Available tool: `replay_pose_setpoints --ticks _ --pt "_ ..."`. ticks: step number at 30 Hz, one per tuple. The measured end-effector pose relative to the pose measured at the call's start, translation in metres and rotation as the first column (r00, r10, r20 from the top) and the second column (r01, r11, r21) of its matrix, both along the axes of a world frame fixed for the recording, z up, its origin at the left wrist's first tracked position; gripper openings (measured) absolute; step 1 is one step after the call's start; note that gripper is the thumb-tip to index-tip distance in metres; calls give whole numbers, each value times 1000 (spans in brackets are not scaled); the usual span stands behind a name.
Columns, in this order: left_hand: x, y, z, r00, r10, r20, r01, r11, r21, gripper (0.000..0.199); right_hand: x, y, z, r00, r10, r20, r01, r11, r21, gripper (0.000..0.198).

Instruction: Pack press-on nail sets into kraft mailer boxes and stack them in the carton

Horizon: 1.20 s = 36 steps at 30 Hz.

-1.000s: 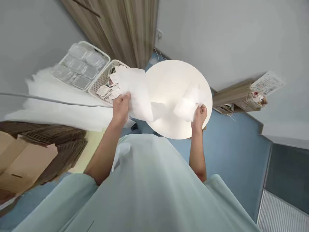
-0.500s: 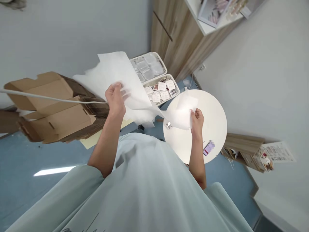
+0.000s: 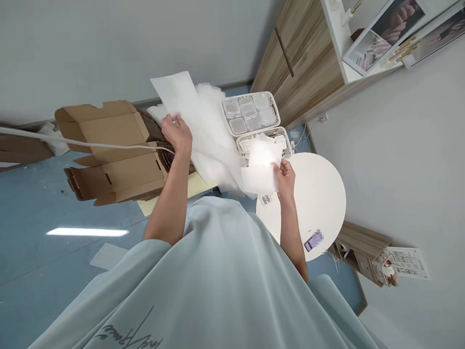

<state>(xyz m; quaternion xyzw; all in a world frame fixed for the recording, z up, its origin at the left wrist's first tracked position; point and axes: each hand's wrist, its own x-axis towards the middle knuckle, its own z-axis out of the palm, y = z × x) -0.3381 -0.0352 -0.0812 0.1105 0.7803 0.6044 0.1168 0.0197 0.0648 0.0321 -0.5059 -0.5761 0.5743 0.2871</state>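
My left hand (image 3: 177,133) is closed on the edge of a long white foam sheet (image 3: 196,121), which slants down to the right across a loose pile of similar sheets. My right hand (image 3: 284,179) pinches smaller white foam pieces (image 3: 258,179), held above the left rim of the round white table (image 3: 319,194). Whether these pieces join the long sheet is hard to make out. Just below them on the table lies a small white card with dark spots (image 3: 265,199). Flattened brown cardboard boxes (image 3: 134,169) stand stacked left of my left hand.
Two white baskets, one with clear plastic boxes (image 3: 249,112) and one with small white cards (image 3: 281,141), stand behind the table. A phone (image 3: 313,240) lies on the table. A white cable (image 3: 83,143) crosses over the boxes. A wooden cabinet (image 3: 305,53) rises behind.
The view has shifted, so most things sit further right. My right hand has come nearer my left, from over the table to its left rim. Both hands keep hold of the foam.
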Motion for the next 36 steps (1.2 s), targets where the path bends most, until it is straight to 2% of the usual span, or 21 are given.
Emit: replay_pose_setpoints --ticks 2,3,6,9,11,13,15,18,19,22,26,28,32,34,36 --pt "-1 7 2 986 139 96 -131 988 -80 10 -1 -1 0 1000 -19 6 19 1000 -13 48" --pt "-1 10 4 981 154 120 -143 985 -95 12 0 -2 0 999 -32 10 32 999 -15 48" --pt "7 17 12 999 -22 41 24 999 -41 40 4 -3 0 997 -78 16 79 997 -15 48" --pt "30 23 23 983 -158 -99 157 987 -10 46 12 -6 0 992 -128 -4 128 992 -18 48" --pt "59 29 32 972 -194 -135 196 981 -4 49 20 -8 0 985 -170 -14 169 985 -20 49" --pt "100 36 43 942 -319 -102 323 946 26 51 30 -11 1 977 -214 -12 214 977 -12 49" --pt "149 42 55 843 -538 27 535 842 77 50 43 -15 1 964 -265 -12 265 964 7 47" --pt "219 42 75 567 -789 238 781 606 149 59 70 -22 0 927 -373 -33 375 926 46 44" --pt "239 40 82 498 -831 246 831 539 140 59 80 -25 -1 908 -418 -38 419 906 59 44" --pt "284 33 97 381 -893 240 912 406 63 57 115 -36 -6 837 -547 -38 548 832 91 40" --pt "325 27 104 190 -963 191 977 205 62 34 166 -57 -15 726 -687 -37 687 721 86 37" --pt "344 26 104 140 -980 141 987 149 55 33 192 -68 -21 666 -744 -43 745 663 66 35" --pt "378 24 109 84 -990 113 996 85 6 36 246 -89 -42 561 -827 -40 828 559 40 38" --pt "394 25 114 25 -994 109 1000 27 13 34 272 -98 -56 526 -850 -19 851 525 15 42" --pt "410 29 119 -47 -992 117 998 -42 42 34 295 -107 -73 514 -858 4 858 514 -27 46"
